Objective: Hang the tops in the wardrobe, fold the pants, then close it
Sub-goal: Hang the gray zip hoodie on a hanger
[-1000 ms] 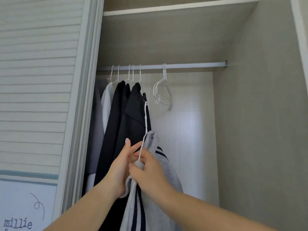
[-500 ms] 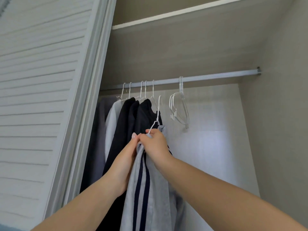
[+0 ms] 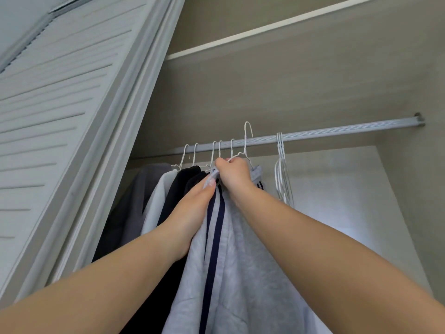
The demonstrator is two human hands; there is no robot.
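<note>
A light grey top (image 3: pixel 243 266) with dark navy stripes hangs from a white wire hanger (image 3: pixel 248 138). The hanger's hook stands level with the silver wardrobe rail (image 3: pixel 337 131), its tip above the rail. My right hand (image 3: pixel 233 174) grips the hanger's neck together with the top's collar. My left hand (image 3: pixel 192 213) pinches the grey fabric just left of it. Several tops, dark grey, white and black (image 3: pixel 178 191), hang on white hangers at the rail's left end.
Empty white hangers (image 3: pixel 283 174) hang bunched on the rail to the right. A louvred sliding door (image 3: pixel 60 112) stands at the left. A shelf (image 3: pixel 277 30) spans above the rail. The wardrobe side wall (image 3: pixel 414 189) is on the right.
Both hands have lifted the grey top and its hanger from chest height up to the rail. The view has tilted upward.
</note>
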